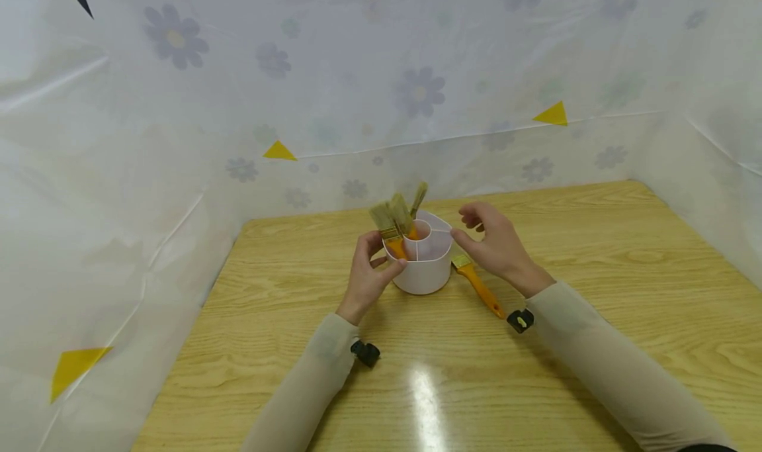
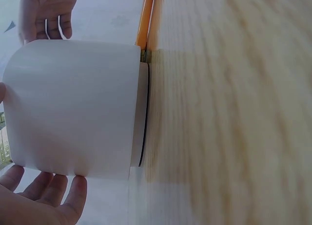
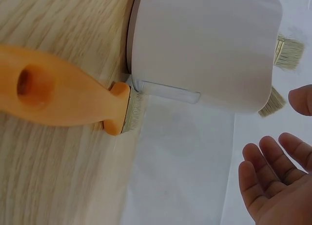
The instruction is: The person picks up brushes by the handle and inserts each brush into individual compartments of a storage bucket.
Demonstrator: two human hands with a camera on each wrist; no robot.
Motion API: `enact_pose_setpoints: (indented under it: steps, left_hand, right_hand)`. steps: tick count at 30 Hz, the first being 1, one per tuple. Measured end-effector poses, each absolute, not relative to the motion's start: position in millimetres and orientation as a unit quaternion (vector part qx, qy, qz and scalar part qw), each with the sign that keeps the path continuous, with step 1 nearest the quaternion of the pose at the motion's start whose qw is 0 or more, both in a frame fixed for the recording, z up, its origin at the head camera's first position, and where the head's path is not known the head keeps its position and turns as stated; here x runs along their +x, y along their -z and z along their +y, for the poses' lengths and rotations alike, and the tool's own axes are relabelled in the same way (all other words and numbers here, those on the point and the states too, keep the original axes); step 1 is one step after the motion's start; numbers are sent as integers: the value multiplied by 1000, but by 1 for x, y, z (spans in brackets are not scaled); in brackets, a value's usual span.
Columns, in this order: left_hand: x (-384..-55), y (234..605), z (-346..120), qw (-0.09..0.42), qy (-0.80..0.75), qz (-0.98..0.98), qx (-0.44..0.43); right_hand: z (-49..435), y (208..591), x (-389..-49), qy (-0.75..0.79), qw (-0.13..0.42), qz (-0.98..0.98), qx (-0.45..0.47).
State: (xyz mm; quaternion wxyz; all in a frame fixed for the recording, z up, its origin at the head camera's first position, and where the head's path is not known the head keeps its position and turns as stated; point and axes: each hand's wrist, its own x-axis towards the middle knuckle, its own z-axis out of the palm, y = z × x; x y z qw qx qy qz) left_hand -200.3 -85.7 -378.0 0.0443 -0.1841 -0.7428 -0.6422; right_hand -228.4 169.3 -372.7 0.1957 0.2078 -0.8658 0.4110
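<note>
A white round desk organizer (image 1: pixel 423 278) with divided compartments stands on the table. Several paintbrushes (image 1: pixel 395 245) with orange handles sit in it, bristles up. My left hand (image 1: pixel 368 276) holds the organizer's left side, thumb at the front rim; in the left wrist view its fingertips (image 2: pixel 78 183) touch the white wall. Beside the organizer's right rim is my right hand (image 1: pixel 494 243), fingers loosely bent with nothing in them; the right wrist view shows its fingers (image 3: pixel 268 174) apart from the wall. One more paintbrush (image 1: pixel 481 292) lies on the table, bristles close to the organizer's base.
The wood-grain table (image 1: pixel 286 372) meets a flowered plastic sheet (image 1: pixel 333 81) behind and at the sides. Yellow triangles (image 1: pixel 278 151) are stuck on the sheet. Each sleeve carries a small black wrist camera (image 1: pixel 366 353).
</note>
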Motion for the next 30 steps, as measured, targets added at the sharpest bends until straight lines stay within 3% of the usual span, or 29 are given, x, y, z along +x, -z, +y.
enact_pose_setpoints:
  steps: [30]
  left_hand:
    - [-199,376,-85,45,642,-742,-190]
  right_hand:
    - [184,379,-225,-414,164,-876,186]
